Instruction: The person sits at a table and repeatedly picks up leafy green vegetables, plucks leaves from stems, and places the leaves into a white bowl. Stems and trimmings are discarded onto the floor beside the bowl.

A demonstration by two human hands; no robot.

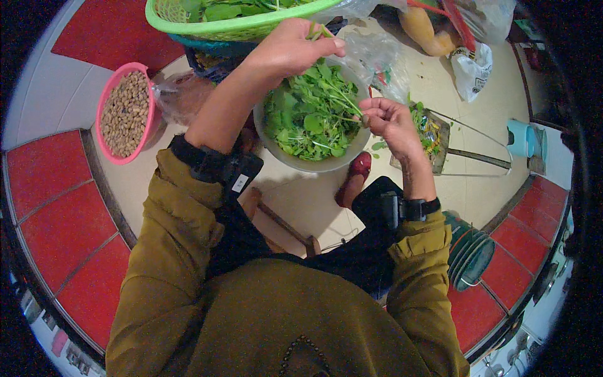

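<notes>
Leafy greens (pixel 311 122) fill a round metal basin (pixel 311 165) on the floor between my feet. My left hand (pixel 301 47) is above the basin's far left rim, with short green stems (pixel 320 32) held between thumb and fingers. At the basin's right rim, my right hand (pixel 388 122) pinches a leafy sprig by its stems (pixel 351 106), whose leaves reach over the heap. Just beyond my left hand stands a light-green plastic basket (pixel 249 28) of larger green leaves (pixel 226 12).
A pink basin (pixel 150 125) of unshelled peanuts (pixel 125 113) stands at left. A dustpan (pixel 443 146) with scraps lies at right. Clear plastic bags (pixel 381 56) and a tan squash (pixel 419 28) lie beyond. Green stacked containers (pixel 471 257) are near my right elbow.
</notes>
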